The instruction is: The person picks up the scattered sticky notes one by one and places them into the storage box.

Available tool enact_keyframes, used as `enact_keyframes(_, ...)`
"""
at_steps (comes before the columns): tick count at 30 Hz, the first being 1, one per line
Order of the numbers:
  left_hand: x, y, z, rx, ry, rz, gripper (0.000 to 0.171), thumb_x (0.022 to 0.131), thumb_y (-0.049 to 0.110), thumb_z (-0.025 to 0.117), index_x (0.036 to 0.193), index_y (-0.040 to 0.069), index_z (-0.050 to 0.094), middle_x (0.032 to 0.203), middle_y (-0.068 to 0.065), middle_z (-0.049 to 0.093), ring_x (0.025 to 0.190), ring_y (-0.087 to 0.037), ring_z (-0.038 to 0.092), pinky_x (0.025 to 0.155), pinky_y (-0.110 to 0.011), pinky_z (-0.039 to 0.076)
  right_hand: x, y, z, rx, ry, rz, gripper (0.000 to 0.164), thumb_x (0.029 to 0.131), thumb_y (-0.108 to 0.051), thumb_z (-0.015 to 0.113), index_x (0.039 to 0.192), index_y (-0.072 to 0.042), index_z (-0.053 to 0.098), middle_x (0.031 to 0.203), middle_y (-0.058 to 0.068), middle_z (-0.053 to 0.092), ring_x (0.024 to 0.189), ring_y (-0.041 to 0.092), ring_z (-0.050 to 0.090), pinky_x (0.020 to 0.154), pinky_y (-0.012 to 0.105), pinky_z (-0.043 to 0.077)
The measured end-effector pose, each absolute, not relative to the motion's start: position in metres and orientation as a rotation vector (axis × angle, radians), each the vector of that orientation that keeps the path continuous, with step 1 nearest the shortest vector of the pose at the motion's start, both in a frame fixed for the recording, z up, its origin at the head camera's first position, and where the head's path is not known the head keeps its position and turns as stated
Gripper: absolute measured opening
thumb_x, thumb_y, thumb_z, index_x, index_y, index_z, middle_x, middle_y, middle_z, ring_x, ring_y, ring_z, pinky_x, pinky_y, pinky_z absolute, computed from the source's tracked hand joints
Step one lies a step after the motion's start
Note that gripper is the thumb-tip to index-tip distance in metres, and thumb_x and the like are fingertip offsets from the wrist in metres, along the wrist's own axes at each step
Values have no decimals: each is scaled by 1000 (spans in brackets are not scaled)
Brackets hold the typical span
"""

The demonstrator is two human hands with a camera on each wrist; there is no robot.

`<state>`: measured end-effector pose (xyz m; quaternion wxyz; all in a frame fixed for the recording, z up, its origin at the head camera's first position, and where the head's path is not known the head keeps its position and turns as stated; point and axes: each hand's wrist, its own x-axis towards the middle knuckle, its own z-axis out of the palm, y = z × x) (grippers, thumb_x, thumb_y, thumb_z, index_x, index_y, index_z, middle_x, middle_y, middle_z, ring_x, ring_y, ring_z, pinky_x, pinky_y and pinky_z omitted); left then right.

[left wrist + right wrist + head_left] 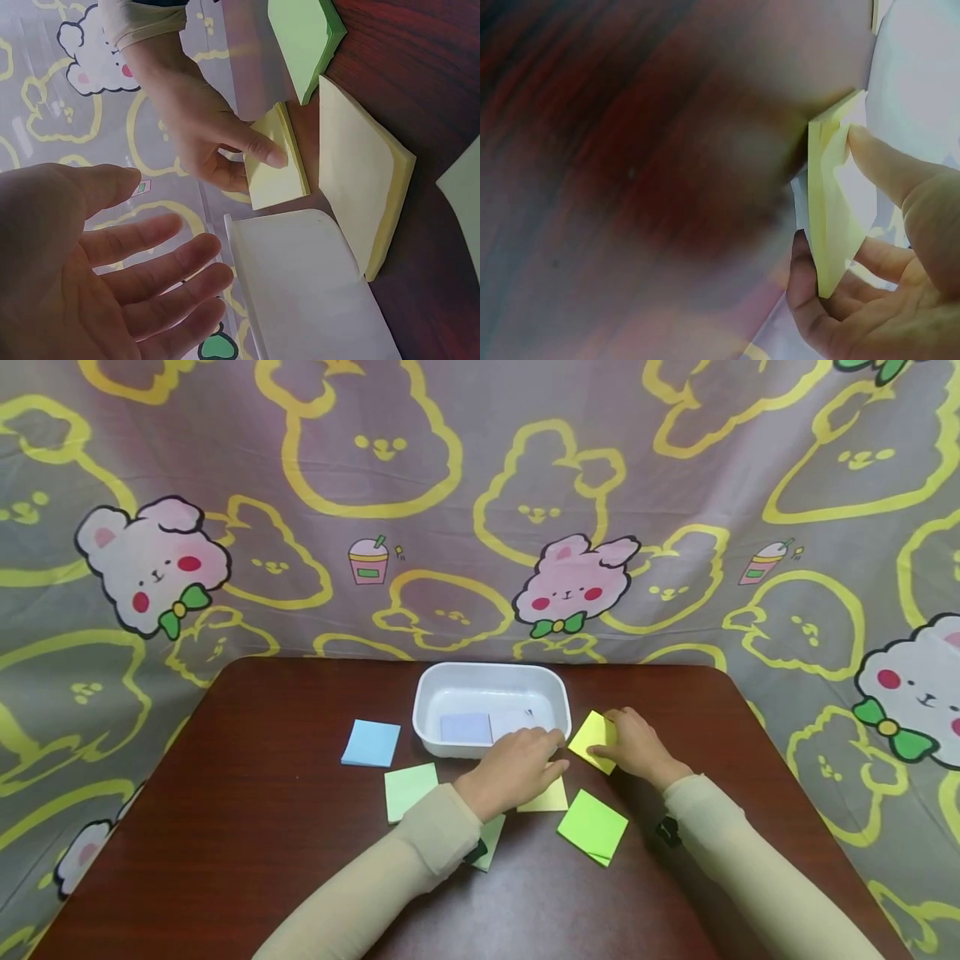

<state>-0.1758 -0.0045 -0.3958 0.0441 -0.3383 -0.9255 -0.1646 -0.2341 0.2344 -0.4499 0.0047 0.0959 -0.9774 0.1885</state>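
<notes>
My right hand (637, 747) grips a bright yellow sticky-note pad (589, 740) just right of the white plastic bin (489, 672). In the right wrist view, thumb and fingers pinch this pad by its edges, and it stands tilted. My left hand (513, 768) hovers by the bin's front right rim, palm and loose fingers holding nothing in the left wrist view. Partly under it in the head view lies a pale yellow pad (546, 797). Inside the bin are a lavender pad (465, 727) and a whitish pad (517, 721), the latter partly covered by my left hand.
On the brown table (247, 793) lie a blue pad (372, 743) left of the bin and a light green pad (410, 789) in front of it. A bright green pad (593, 827) lies front right; another pale green pad (491, 842) shows beneath my left wrist. A patterned curtain (442, 552) hangs behind.
</notes>
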Motion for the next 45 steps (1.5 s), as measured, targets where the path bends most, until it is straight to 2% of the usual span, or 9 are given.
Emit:
enact_keyframes(7,-176,-3,-395,-1024,-2836,-496,22,96,34,58,104,15,61,87,2,65,80,-14,62,69,-28,49,-235,237,-445,337,-3009,652,34,89,-15,66,116,5,61,104,22,68,79,26,58,72,44,48)
enact_keyframes(11,-175,-1,-395,-1033,-2830,-487,21,96,35,58,101,15,61,85,2,65,79,-14,62,68,-27,48,-234,239,-443,363,-2983,681,24,93,-11,59,111,5,63,100,21,70,78,26,61,73,46,49)
enact_keyframes(22,-175,1,-396,-1044,-2823,-478,19,95,34,58,98,15,61,84,2,65,78,-14,63,67,-28,48,-230,236,-436,394,-2943,686,20,94,-10,59,108,3,66,97,18,71,74,21,59,67,35,46)
enact_keyframes(33,-175,5,-399,-1041,-2798,-482,18,95,34,59,95,16,60,81,4,62,76,-14,62,64,-27,47,-225,232,-425,432,-2916,689,18,93,-10,61,106,1,67,94,15,72,74,21,60,67,35,46)
enact_keyframes(41,-174,8,-400,-1031,-2825,-469,29,96,35,57,114,13,62,96,0,68,87,-16,66,76,-30,52,-220,231,-416,417,-2911,693,21,94,-11,60,109,3,66,96,17,72,72,19,60,65,31,45)
enact_keyframes(45,-175,10,-398,-1041,-2820,-484,29,96,34,57,113,12,62,96,0,68,87,-16,66,76,-30,52,-219,230,-410,411,-2912,692,21,94,-11,60,109,3,66,95,17,71,71,19,59,63,30,45)
